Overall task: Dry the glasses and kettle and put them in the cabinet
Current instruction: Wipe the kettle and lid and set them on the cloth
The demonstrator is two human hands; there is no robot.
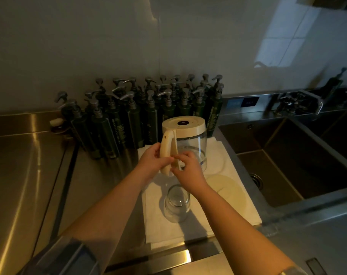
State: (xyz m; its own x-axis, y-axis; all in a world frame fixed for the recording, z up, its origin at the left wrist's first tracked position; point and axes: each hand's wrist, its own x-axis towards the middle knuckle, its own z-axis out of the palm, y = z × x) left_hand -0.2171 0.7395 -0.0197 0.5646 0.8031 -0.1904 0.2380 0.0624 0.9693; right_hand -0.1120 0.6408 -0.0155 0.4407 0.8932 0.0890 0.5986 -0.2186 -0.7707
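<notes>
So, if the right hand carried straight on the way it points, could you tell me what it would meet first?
The right hand already touches the upturned cream-based glass kettle; farther along that line stand the dark green pump bottles, though depth is unclear.

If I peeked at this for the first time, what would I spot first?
Probably the upside-down glass kettle in the middle, held by its cream handle with the left hand and right hand. Behind it stands a crowd of dark pump bottles against the wall. Nearer you, a glass sits on a white towel beside the sink.
</notes>
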